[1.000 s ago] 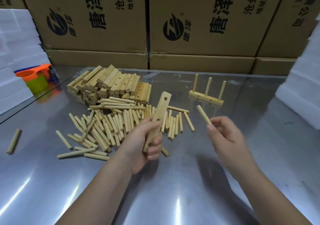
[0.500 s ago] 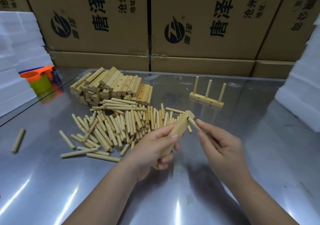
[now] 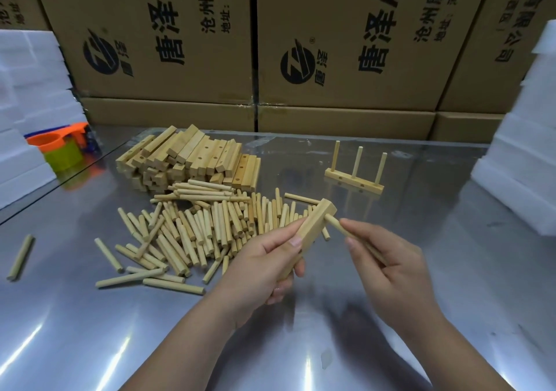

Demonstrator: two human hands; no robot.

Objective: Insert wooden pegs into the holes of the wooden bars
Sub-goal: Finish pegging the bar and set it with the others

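While left hand [image 3: 258,270] grips a tilted wooden bar [image 3: 313,228], right hand [image 3: 391,270] pinches peg [image 3: 332,221], tip in its upper hole

Your left hand [image 3: 264,267] and right hand [image 3: 388,267] are bare. So are your left forearm [image 3: 186,345] and right forearm [image 3: 469,348], uncovered from the wrists to the bottom edge of the frame. Your fingers are slender, and the left thumbnail [image 3: 295,241] is cut short and plain.

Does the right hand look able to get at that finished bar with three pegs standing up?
Probably, once free: only table surface separates the right hand from the finished bar, but it now pinches a peg.
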